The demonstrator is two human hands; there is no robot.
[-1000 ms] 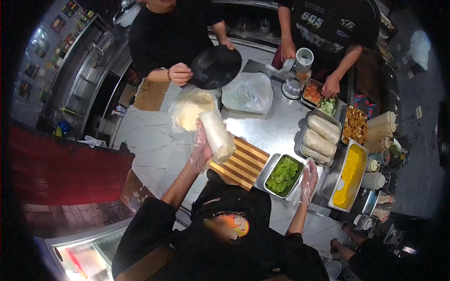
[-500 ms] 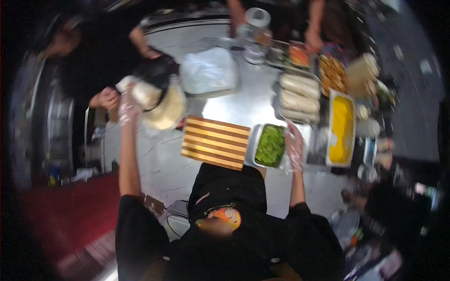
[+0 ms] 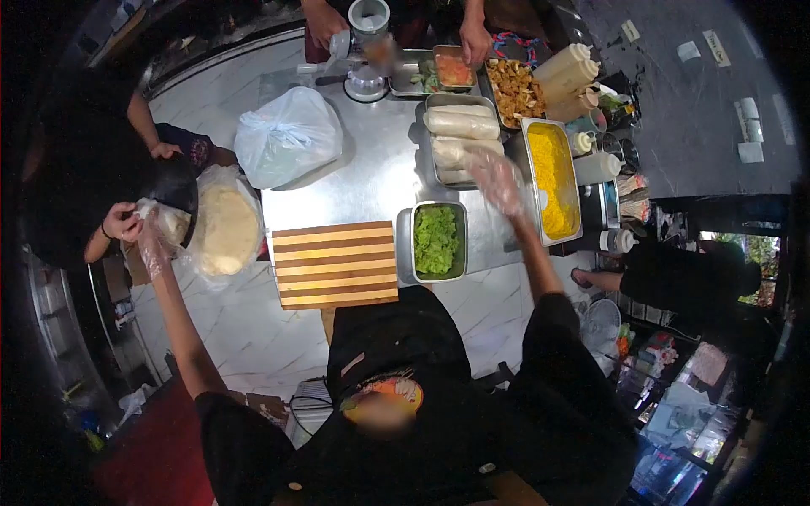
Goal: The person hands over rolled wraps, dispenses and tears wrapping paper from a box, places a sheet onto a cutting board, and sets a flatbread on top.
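Note:
My left hand, in a clear plastic glove, reaches far left with its fingers closed at a white-wrapped bundle. A co-worker's hand is at the same bundle, in front of a dark round shape. My right hand, gloved too and somewhat blurred, is over the right side of a metal tray of pale rolled wraps. Its fingers stretch out toward the rolls; whether they touch cannot be made out. Nearer me stands a pan of chopped lettuce, left of my right forearm.
A striped cutting board lies at the table's front. Beside it are bagged flatbreads and a tied plastic bag. At right are a yellow-filled pan, browned pieces and squeeze bottles. Another person's hand is at the far side.
My right hand has moved from beside the lettuce pan up to the tray of rolls. My left hand stays at the white bundle with the co-worker. The view has shifted, moving the table leftward.

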